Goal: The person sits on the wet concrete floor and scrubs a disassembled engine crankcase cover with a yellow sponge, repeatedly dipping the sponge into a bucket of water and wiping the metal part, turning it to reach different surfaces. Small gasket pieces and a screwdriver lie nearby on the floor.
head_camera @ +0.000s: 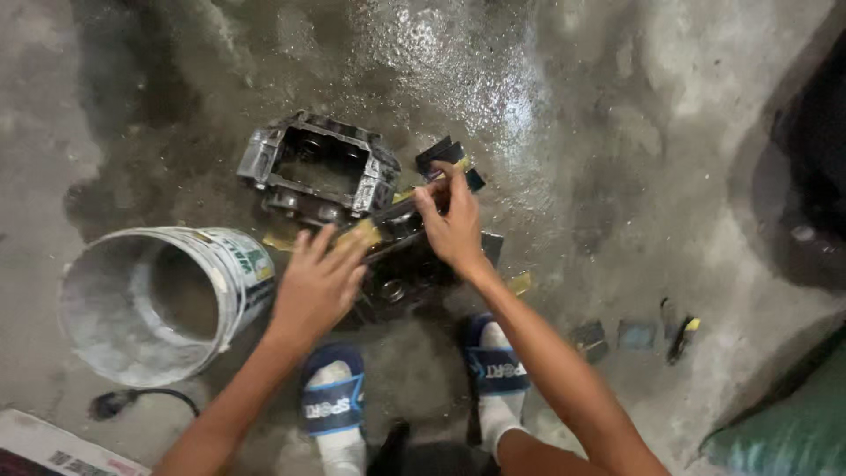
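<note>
Two hands over a dark metal part on wet concrete.
Left hand (319, 280), fingers spread flat, blurred, hides much of the dark caliper (401, 264) beside the tipped bucket (154, 295); right hand (452, 225) pinches something small, unclear, above it.

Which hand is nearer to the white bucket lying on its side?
Left. The left hand is just right of the white bucket, close to its rim. The right hand is farther right, over the dark metal part.
</note>
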`<state>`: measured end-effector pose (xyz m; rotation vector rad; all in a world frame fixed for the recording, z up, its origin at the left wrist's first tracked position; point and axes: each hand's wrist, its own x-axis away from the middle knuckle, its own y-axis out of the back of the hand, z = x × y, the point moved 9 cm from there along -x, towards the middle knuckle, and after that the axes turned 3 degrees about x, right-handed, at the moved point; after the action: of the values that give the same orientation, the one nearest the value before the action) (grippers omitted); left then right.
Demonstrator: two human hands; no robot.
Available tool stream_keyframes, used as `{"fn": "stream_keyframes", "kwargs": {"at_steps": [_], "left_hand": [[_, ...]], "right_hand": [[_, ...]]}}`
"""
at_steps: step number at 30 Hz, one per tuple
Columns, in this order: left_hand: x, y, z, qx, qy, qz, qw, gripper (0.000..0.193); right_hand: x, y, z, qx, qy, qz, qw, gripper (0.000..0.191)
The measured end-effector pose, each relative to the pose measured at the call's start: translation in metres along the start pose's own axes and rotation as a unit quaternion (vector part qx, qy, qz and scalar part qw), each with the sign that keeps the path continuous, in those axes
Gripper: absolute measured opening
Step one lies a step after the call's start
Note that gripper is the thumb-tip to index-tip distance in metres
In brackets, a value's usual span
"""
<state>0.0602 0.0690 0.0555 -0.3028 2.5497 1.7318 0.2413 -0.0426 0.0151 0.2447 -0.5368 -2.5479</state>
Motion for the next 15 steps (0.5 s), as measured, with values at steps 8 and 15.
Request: {"fn": "stream_keyframes", "kwargs": {"at_steps": [8,15], "left_hand": [[0.0,-0.013,-0.007,0.002,0.029,-0.007,1.0,0.044],[-0.004,-0.013,-0.002,0.032,0.054,-0.025,0.998,0.042]], "right_hand": [[0.004,0.0,0.006,0.073,-0.008,0.008,0.997,0.048],[0.002,0.0,-0.009,0.025,-0.043,0.001,0.999,0.045]]}}
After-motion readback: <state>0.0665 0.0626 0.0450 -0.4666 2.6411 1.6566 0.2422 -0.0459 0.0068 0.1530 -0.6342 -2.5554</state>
